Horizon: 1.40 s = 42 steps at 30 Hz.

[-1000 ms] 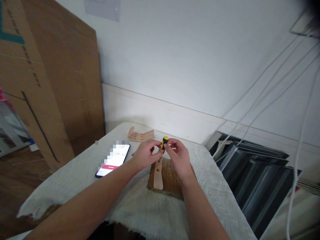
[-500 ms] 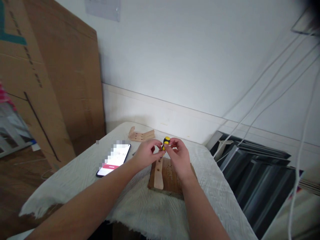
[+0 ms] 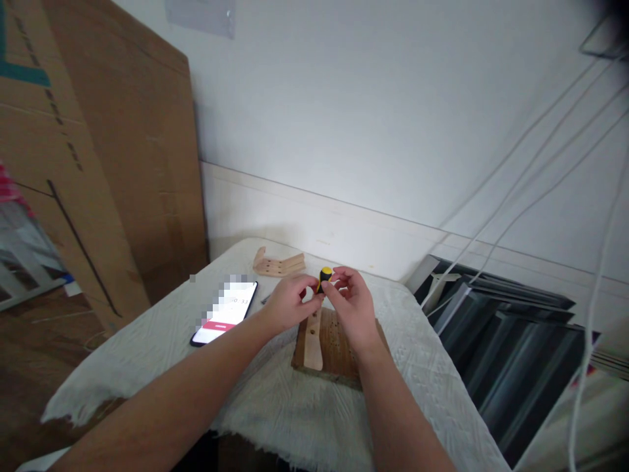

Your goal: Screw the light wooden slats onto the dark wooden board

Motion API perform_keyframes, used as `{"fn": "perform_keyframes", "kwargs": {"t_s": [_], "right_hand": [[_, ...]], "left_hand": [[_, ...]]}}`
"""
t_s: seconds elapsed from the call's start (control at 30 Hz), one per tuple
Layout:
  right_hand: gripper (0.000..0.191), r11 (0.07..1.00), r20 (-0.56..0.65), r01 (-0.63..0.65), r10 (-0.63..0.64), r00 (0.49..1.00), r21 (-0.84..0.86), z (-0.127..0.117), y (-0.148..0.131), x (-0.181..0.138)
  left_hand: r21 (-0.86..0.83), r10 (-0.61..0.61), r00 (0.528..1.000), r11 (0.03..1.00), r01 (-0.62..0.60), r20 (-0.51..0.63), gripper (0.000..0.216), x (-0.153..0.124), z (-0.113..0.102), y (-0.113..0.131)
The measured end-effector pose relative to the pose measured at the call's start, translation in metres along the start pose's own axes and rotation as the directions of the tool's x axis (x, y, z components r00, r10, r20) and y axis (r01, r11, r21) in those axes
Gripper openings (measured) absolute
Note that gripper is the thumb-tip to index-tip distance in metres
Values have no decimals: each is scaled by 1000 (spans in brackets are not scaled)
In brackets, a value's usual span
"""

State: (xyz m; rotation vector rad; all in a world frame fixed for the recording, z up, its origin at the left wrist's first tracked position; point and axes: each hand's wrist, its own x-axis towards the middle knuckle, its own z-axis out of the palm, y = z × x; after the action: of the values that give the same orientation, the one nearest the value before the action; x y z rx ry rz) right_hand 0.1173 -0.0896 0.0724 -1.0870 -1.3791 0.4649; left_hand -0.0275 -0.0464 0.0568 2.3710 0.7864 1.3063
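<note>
My right hand grips the handle of a short yellow-and-black screwdriver, which stands nearly upright. Closed around the screwdriver's lower end are the thumb and fingers of my left hand; its tip is hidden behind them. Beneath both hands, a pale wooden piece with holes lies along the left side of a thick brown wooden block. Several small holes dot the block's top.
A phone showing a timer lies left of my hands on the white cloth. Pale wooden hook-shaped pieces rest at the table's back. A large cardboard box stands left; dark panels and white cables are at right.
The screwdriver handle has turned, showing more black below its yellow top. My right fingers have shifted slightly around it. Both hands stay over the block, and the phone's timer has advanced.
</note>
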Motion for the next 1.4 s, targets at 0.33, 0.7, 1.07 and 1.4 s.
{"fn": "perform_keyframes", "kwargs": {"t_s": [0.33,0.7,1.07,1.4], "right_hand": [[19,999,22,-33,34,999,-20,-1,-1,-1],[24,999,27,-46,46,999,13,1,0,-1],[28,998,30,-67,66,997,11,1,0,-1],[25,999,19,-18,17,1000,49,1,2,0]], "left_hand": [[-12,10,996,1000,-11,-92,15,0,-1,0],[-55,31,999,998,-32,-9,12,-1,-2,3],[-64,45,998,997,-47,-31,9,1,-2,2],[-14,-5,1000,1000,5,9,12,0,-2,4]]}}
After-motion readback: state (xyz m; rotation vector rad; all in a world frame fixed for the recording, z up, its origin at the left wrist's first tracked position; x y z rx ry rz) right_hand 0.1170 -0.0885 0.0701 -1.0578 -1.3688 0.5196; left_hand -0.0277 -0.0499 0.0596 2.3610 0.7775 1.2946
